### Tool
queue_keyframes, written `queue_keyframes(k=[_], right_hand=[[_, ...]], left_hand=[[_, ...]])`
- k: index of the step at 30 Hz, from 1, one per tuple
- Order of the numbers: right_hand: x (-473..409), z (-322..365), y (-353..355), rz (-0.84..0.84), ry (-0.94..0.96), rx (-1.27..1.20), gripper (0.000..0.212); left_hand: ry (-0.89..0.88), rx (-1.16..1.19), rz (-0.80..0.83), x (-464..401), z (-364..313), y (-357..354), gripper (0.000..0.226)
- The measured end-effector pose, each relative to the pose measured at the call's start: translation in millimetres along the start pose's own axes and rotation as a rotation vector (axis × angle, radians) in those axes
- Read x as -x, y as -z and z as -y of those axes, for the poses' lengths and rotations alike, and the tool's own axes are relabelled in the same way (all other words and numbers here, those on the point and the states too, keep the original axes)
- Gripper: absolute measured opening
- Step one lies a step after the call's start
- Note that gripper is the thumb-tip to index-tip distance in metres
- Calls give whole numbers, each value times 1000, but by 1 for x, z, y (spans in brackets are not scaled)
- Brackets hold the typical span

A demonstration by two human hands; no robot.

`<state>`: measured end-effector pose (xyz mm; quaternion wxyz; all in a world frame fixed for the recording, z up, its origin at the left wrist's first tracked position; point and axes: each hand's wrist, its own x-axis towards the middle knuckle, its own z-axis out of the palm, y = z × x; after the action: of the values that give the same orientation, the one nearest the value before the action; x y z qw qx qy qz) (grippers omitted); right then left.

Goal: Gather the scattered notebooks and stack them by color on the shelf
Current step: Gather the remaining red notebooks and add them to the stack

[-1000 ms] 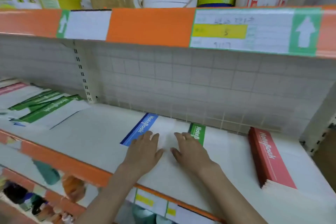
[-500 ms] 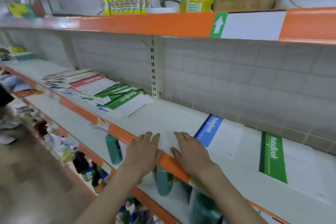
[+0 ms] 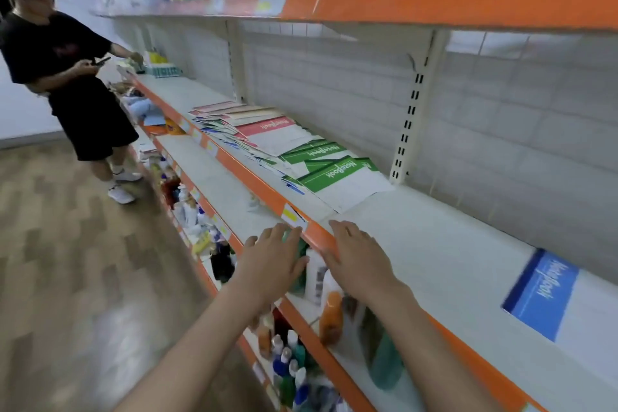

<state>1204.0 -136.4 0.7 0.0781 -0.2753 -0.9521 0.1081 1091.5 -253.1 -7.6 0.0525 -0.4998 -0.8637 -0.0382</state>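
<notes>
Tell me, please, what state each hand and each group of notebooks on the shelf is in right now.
left hand: open, empty, off the shelf edge.
right hand: open, flat over the shelf edge.
scattered notebooks: fanned, overlapping, unsorted.
blue notebook: lying flat, apart from the others.

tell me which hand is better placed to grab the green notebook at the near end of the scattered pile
The right hand, probably. It lies open over the shelf, in line with the green notebook. The left hand is open too, but hangs off the shelf's orange edge, out over the bottles below.
</notes>
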Motion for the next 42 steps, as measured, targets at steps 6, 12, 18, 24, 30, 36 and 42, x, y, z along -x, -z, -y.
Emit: queue_keyframes(k=[6, 12, 18, 24, 30, 36, 42], right_hand=[[-82, 21, -13, -10, 3, -18, 53], [-160, 46, -16, -39, 37, -21, 56], [-209, 58, -20, -57, 38, -16, 54], [-256, 64, -26, -65, -19, 34, 53], [-317, 80, -35, -100, -82, 37, 51], [-390, 107, -41, -121, -213, 30, 53], [-447, 128, -48, -160, -345, -22, 43]], left_hand=[[-19, 25, -26, -68, 59, -3, 57], [-11, 28, -59, -130, 117, 2, 59], [-7, 80, -82, -174, 154, 0, 59], [-53, 104, -86, -219, 181, -11, 59], [-144, 106, -106, -275, 226, -14, 57], [-268, 95, -123, -346, 285, -2, 52], [-406, 43, -72, -411, 325, 1, 52]])
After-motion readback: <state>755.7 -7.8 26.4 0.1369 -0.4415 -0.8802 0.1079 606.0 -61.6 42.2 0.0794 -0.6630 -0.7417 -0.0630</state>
